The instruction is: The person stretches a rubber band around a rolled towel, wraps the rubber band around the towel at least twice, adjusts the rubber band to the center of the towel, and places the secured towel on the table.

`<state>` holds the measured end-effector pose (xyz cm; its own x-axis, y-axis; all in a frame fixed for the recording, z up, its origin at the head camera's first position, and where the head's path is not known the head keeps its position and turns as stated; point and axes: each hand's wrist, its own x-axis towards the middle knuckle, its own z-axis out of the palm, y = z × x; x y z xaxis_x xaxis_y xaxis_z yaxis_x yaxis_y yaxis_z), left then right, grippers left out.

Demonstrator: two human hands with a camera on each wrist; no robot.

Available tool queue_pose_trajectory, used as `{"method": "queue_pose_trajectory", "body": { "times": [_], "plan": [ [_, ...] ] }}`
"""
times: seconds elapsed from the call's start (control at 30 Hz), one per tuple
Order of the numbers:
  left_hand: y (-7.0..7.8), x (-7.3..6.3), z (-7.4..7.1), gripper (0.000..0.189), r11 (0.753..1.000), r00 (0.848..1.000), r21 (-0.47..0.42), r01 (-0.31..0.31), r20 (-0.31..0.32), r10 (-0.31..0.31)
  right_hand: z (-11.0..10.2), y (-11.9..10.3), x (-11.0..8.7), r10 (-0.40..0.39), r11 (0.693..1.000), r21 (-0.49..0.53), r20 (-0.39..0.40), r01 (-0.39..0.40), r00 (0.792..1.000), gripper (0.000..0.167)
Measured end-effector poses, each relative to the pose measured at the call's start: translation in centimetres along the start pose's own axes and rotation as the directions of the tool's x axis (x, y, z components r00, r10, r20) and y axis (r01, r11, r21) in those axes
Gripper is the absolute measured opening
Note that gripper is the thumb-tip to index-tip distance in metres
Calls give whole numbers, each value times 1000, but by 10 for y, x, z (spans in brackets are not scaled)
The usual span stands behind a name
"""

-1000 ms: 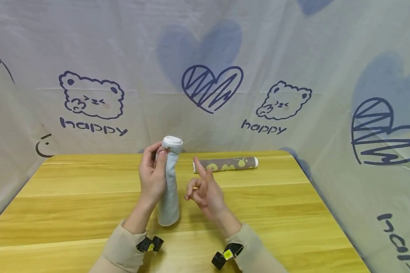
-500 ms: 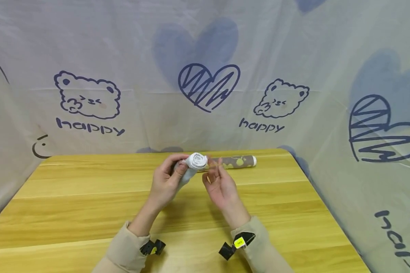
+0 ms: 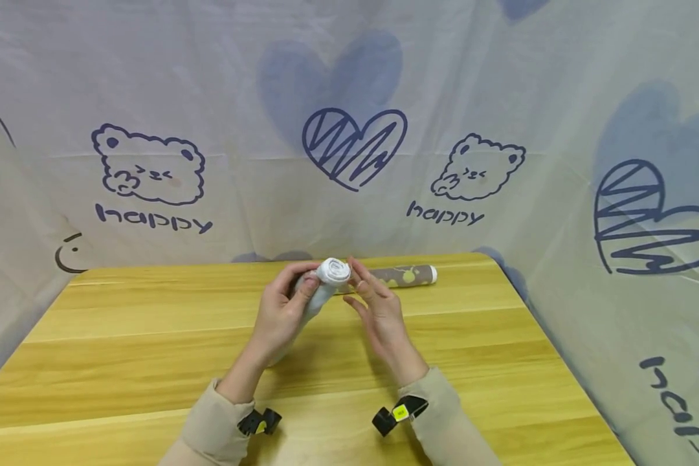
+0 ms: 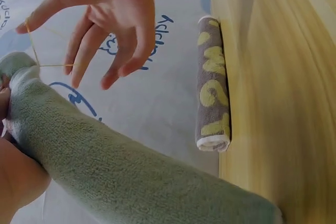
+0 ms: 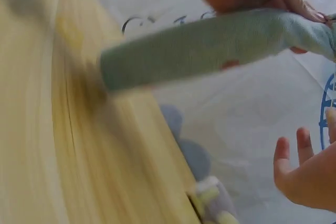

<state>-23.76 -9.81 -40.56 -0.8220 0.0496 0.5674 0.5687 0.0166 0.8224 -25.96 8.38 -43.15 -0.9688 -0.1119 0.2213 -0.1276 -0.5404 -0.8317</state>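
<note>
A pale green-blue rolled towel (image 3: 333, 270), white at its spiral end, is gripped near its upper end by my left hand (image 3: 281, 310). It is tilted so that the end faces the head camera. My right hand (image 3: 387, 317) is on the right of that end, fingertips close to it. The left wrist view shows a thin yellow rubber band (image 4: 55, 65) running from the towel's neck and stretched over the right hand's spread fingers. The towel's lower end comes down close to the tabletop in the right wrist view (image 5: 113, 72).
Behind the hands, a second rolled towel (image 3: 410, 276), grey-brown with yellow shapes and white edging, lies near the back edge of the wooden table (image 3: 151, 362). A printed cloth curtain (image 3: 250, 207) hangs behind and beside the table.
My left hand has moved right and tipped the towel's upper end toward the camera. My right hand has moved from beside the towel up to that end, with its fingers turned toward it.
</note>
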Motion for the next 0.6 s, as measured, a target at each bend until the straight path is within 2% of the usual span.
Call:
{"method": "queue_pose_trajectory", "body": {
  "times": [0.1,0.2,0.27,0.33,0.5,0.53,0.6],
  "plan": [
    [-2,2,-3,21,997,999,60,-40,34,38,0,-1,0,-57,997,-48,19,58,998,68],
    [-5,3,-5,22,978,986,144,-148,93,136,1,-4,-1,-87,988,-125,26,89,996,59],
    [-7,4,-7,24,951,969,210,-228,140,201,1,-5,-2,-91,980,-172,37,96,995,57],
    [-7,4,-8,25,918,954,280,-282,188,235,2,-6,-3,-86,975,-203,47,94,995,54],
    [-9,4,-9,22,805,906,441,-397,329,266,2,-4,-4,-57,963,-262,52,69,997,43],
    [-9,4,-9,21,786,895,455,-418,357,269,2,-3,-4,-50,957,-283,45,61,998,41],
    [-11,4,-8,18,767,870,454,-454,410,273,1,-3,-3,-28,946,-321,31,37,999,36]
  ]
}}
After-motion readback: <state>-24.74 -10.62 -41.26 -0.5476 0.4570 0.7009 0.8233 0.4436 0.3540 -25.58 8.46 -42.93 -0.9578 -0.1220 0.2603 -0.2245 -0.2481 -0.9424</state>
